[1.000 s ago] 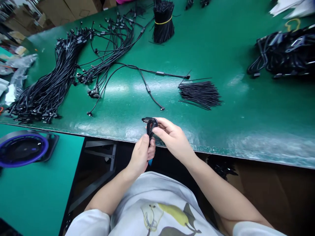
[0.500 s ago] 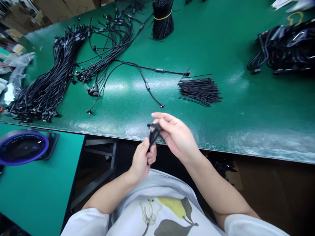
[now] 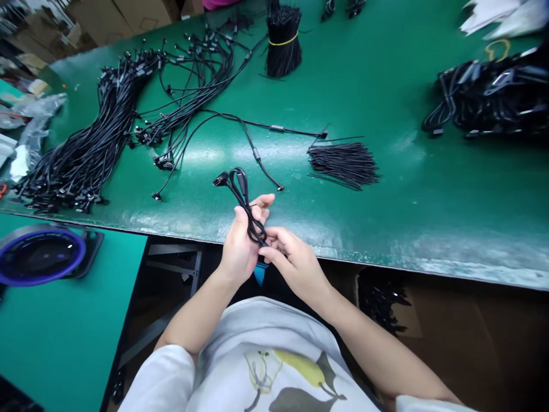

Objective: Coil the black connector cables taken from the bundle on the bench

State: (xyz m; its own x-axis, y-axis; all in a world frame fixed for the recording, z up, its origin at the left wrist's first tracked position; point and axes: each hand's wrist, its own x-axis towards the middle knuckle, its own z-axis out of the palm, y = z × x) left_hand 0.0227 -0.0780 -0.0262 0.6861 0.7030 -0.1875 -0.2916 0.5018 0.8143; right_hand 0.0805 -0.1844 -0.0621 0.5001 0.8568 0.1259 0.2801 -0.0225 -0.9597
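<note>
Two hands hold one folded black cable. It is right in the hands, over the near edge of the green table. The left hand grips the middle of it, with the thumb on the near side and the fingers behind. The right hand pinches the low end, just beside the left palm.

Half a second ago, the right hand was up at the top, and the cable was bunched up small. Now the right hand is lower, and the loops show much better. One plug sticks out past the left thumb, away from the body. One blue bit shows just under the hands. The things on the table lie about the same as before.

Past the right hand is one flat pile of thin black ties, too many to count. Farther off stands one bunch with one yellow band. Left of the left hand are two heaps of cables, one thick heap and one messy heap. Two grey sleeves show on the cable ends just past the hands. Far right of the right hand is one pile of coiled cables.
</note>
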